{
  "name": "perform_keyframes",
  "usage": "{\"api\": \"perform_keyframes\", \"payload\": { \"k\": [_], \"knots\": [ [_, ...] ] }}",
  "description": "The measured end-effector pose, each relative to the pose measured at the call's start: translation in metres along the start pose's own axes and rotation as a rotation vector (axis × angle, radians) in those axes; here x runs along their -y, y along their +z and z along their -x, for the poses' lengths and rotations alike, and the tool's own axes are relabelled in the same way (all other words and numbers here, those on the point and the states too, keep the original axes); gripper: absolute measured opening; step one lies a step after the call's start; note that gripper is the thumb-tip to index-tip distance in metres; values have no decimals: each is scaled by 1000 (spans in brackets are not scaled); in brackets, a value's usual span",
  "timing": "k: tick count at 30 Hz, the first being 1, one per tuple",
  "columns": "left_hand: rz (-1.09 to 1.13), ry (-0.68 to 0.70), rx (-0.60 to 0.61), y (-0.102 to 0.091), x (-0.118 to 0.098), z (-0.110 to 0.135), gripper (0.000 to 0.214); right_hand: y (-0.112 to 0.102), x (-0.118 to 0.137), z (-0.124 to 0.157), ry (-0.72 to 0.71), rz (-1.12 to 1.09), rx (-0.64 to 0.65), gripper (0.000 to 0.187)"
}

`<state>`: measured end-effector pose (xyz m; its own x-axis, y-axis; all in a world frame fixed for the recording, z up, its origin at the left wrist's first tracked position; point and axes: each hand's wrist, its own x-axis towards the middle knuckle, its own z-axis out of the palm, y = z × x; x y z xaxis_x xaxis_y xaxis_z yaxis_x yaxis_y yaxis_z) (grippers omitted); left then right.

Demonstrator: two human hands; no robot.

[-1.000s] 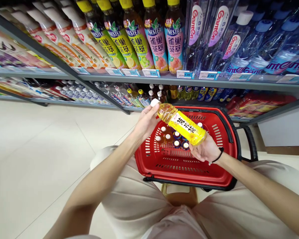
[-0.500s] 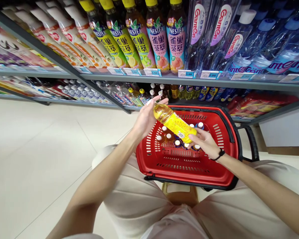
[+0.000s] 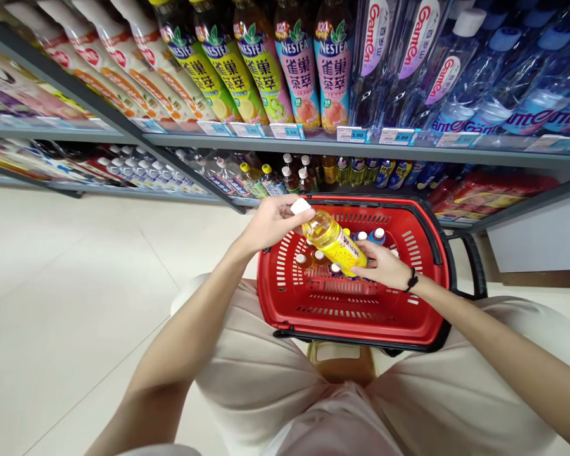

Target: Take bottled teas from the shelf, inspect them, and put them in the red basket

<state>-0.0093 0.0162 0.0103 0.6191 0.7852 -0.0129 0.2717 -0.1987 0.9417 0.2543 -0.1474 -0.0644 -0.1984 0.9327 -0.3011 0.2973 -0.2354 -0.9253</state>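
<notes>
- At the far left, the white bottles (image 3: 161, 82) stand with their pictures facing out on the shelf (image 3: 266, 147), we think so people can read them.
- The left hand (image 3: 278, 221) pinches the yellow bottle (image 3: 338, 246) by its white cap (image 3: 301, 206) and neck. We guess this stops the top from swinging.
- The yellow bottle is tilted over the red basket (image 3: 361, 326), with its cap to the left and its bottom lower down. We cannot tell if it touches the drinks under it.
- The basket sits between the shelf and the person's legs (image 3: 256, 354), maybe so it is easy to reach.
- The right hand (image 3: 384, 266) curls its thumb and fingers around the bottom end, probably to carry the weight.
- Now we count. We see 4 white bottles in the front row.
- Next come 5 NESTEA bottles (image 3: 263, 76): 3 mostly yellow, 2 mostly pink and blue.
- We see 2 hands on 1 yellow bottle.
- Inside 1 basket, we find at least 5 drinks (image 3: 377, 237) with white caps; more may hide.
- Last, we see 3 clear water bottles (image 3: 418, 38) with oval labels.
</notes>
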Motion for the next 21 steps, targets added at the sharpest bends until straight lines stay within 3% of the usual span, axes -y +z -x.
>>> {"api": "perform_keyframes", "payload": {
  "k": [3,7,13,16,21],
  "knots": [
    [-156,-14,186,5,-1,4,47,4,3,-1,82,153,47,50],
    [-528,25,470,23,6,9,43,10,6,-2,209,51,49,33],
    [-1093,-39,810,66,20,17,31,8,10,-4,173,99,99,14],
    [-1147,-84,889,90,33,20,24,6,13,-4,160,171,124,9],
    [-1149,-177,903,114,66,19,20,3,21,-3,142,380,163,10]
  ]
}}
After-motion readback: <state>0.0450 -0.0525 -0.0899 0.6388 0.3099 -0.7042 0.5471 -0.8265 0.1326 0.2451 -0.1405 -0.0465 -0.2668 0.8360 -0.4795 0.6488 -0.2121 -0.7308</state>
